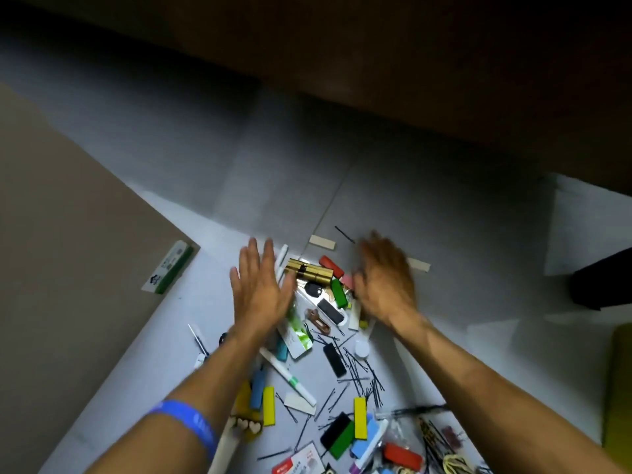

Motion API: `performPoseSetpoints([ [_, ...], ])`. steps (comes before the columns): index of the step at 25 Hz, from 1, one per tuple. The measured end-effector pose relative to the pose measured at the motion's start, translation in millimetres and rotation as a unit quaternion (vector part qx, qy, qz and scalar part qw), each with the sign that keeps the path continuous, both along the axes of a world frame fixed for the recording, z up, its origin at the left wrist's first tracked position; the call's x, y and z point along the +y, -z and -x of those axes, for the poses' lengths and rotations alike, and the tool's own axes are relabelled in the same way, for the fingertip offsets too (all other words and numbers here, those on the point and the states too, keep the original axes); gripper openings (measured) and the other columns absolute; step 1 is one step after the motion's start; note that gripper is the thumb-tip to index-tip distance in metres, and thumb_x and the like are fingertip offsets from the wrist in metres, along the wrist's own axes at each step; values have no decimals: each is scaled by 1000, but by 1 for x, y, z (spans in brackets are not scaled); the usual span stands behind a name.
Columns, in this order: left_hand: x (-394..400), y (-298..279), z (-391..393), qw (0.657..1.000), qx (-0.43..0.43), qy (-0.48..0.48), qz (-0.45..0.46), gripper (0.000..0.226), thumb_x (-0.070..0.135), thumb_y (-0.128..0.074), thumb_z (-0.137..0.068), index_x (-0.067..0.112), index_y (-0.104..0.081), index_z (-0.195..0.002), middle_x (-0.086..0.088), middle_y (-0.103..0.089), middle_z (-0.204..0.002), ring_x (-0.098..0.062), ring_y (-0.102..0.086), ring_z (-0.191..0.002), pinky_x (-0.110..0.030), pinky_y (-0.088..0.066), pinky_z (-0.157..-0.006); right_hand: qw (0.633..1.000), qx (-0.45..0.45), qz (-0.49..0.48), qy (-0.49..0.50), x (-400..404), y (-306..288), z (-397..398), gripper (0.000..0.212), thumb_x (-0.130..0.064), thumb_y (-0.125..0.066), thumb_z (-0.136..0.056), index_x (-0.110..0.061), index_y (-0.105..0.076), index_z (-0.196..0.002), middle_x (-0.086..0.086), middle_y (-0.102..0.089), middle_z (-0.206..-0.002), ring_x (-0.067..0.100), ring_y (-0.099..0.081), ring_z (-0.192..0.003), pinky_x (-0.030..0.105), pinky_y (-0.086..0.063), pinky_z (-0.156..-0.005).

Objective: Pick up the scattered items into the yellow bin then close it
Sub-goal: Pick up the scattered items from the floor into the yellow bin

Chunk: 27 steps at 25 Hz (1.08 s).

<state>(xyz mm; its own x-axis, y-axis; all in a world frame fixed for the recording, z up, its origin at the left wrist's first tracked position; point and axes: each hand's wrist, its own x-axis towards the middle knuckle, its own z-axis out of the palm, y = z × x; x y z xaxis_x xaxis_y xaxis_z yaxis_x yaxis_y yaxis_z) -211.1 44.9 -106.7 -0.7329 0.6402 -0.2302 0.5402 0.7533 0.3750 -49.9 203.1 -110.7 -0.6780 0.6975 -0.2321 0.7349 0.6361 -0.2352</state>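
Observation:
Small items lie scattered across the grey floor: a brass lock cylinder (pixel 309 271), red (pixel 331 265), green (pixel 338 293) and yellow (pixel 359 418) blocks, a black key fob (pixel 313 289), black bars, a white tube (pixel 289 377) and several black hairpins (pixel 362 371). My left hand (pixel 260 285) is flat with fingers spread, left of the lock cylinder. My right hand (pixel 384 278) is blurred, fingers apart, on the pile's right side. Neither holds anything. A yellow-green edge, likely the yellow bin (pixel 620 388), shows at the right border.
A brown mat (pixel 68 268) covers the floor at left, with a green-and-white box (pixel 169 268) on its edge. Dark furniture (pixel 444 63) runs across the back. A dark object (pixel 602 282) stands at right. A clear bag of small items (pixel 410 436) lies at the bottom.

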Motion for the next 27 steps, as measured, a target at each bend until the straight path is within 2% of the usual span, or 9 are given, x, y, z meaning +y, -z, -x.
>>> performPoseSetpoints([
  [3, 23, -3, 3, 995, -83, 26, 48, 73, 58, -29, -98, 27, 3, -156, -2, 14, -163, -25, 9, -150, -50, 1, -120, 986, -39, 71, 147, 14, -9, -27, 66, -39, -34, -101, -17, -4, -156, 8, 5, -164, 32, 3, -150, 49, -5, -121],
  [6, 19, 2, -45, 990, -66, 119, 28, 65, 48, -25, -103, 22, 2, -156, -3, 13, -163, -22, 11, -150, -47, 3, -121, 998, 7, 48, 50, -29, -11, -46, 55, -24, -37, -103, -12, -21, -154, 9, -11, -163, 28, -10, -150, 40, -12, -122],
  [9, -3, -2, -89, 989, -32, 141, -37, 53, 33, -31, -104, 15, -25, -153, -7, -25, -160, -25, -19, -148, -44, -14, -121, 999, 26, 22, 12, -68, -12, -66, 55, -5, -55, -92, -13, -42, -144, 7, -39, -152, 25, -36, -138, 32, -32, -114],
  [11, -9, -7, -97, 990, -11, 125, -65, 38, 30, -38, -101, 17, -51, -135, -7, -57, -133, -26, -48, -124, -41, -38, -104, 1000, 8, 18, 2, -68, -13, -72, 44, -4, -58, -89, -14, -56, -131, 4, -54, -133, 22, -48, -115, 29, -44, -96],
  [13, -9, -14, -97, 990, 20, 118, -77, 26, 30, -43, -99, 18, -62, -112, -3, -64, -108, -24, -55, -101, -37, -44, -85, 1000, -6, 18, -17, -65, -17, -78, 32, -14, -54, -93, -16, -60, -124, 3, -57, -122, 20, -49, -105, 30, -44, -88],
  [16, 18, -23, -72, 990, 25, 109, -89, 29, 28, -47, -97, 20, -58, -123, -4, -55, -130, -21, -47, -117, -37, -43, -96, 998, 1, 50, -28, -59, -26, -81, 31, -24, -50, -91, -18, -60, -119, 2, -59, -119, 19, -49, -103, 30, -41, -87],
  [19, 76, -27, -29, 984, 34, 175, 9, 60, 34, -48, -97, 23, -26, -152, -9, -17, -161, -31, -18, -146, -47, -25, -115, 997, 46, 50, -27, -34, -36, -72, 43, -28, -50, -91, -17, -52, -133, 5, -52, -138, 23, -49, -121, 33, -40, -101],
  [22, 96, -17, -16, 954, 23, 269, 132, 66, 42, -35, -101, 19, -7, -156, -10, 1, -164, -31, -2, -150, -51, -15, -118, 997, 51, 31, -51, -2, -33, -32, 59, -26, -45, -96, -13, -28, -151, 8, -23, -161, 26, -28, -144, 37, -27, -115],
  [27, 18, -3, -54, 947, -10, 293, 128, 59, 41, -18, -104, 27, 7, -155, -2, 17, -163, -23, 21, -147, -43, 2, -120, 988, -28, 85, -123, 15, -15, 35, 60, -34, -31, -104, -14, -10, -156, 3, -2, -165, 21, -7, -150, 35, -12, -120],
])
